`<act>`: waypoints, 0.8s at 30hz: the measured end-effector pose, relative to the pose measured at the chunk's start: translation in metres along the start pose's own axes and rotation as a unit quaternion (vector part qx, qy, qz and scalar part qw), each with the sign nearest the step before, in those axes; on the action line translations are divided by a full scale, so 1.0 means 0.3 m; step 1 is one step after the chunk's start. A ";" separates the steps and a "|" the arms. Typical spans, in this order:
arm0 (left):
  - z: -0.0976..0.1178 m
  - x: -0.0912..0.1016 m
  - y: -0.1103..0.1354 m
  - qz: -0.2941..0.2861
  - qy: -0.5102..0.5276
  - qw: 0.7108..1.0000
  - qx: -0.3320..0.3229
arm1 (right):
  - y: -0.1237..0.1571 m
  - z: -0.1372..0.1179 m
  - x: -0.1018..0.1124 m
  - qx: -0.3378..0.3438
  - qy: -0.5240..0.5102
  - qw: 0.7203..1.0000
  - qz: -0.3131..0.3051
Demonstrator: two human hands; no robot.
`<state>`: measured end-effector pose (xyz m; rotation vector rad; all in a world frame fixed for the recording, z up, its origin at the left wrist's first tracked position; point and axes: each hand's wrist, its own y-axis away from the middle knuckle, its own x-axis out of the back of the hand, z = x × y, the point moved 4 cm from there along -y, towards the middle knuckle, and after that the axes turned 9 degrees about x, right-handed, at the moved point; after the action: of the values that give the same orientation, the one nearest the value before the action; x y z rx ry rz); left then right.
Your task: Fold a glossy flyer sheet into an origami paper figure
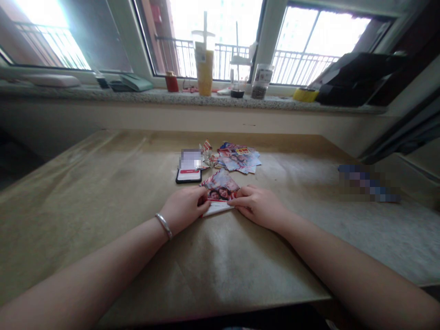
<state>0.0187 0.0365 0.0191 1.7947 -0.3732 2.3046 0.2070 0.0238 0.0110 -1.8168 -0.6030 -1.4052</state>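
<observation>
A sheet of printed paper (222,183) with a colour photo lies on the table before me, its near edge folded over to a white strip. My left hand (187,206), with a silver bracelet at the wrist, pinches the sheet's left side. On the opposite edge my right hand (256,205) has its fingers closed, thumb and forefinger pressing the fold. Just beyond the sheet is a phone (189,176) with its screen lit. Beside the phone sit some folded paper shapes (209,158), and to their right a fanned stack of printed sheets (239,158).
A blurred bluish printed item (369,183) rests at the table's right side. Along the stone windowsill (137,97) stand a tall drink cup (205,68), a red jar (171,81), a clear container (262,81), yellow tape (305,95) and a black bag (357,80).
</observation>
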 end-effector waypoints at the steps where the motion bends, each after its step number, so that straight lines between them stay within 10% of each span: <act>1: 0.000 0.000 0.000 0.000 -0.002 1.000 0.001 | -0.001 -0.002 -0.001 0.000 0.003 1.000 -0.002; 24: 0.006 0.017 0.039 0.030 -0.099 0.976 -0.193 | -0.001 -0.014 -0.002 -0.007 0.030 1.000 -0.004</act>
<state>0.0156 0.0248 0.0234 1.8277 -0.8532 1.9208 0.2042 0.0207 0.0109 -1.7778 -0.5706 -1.4668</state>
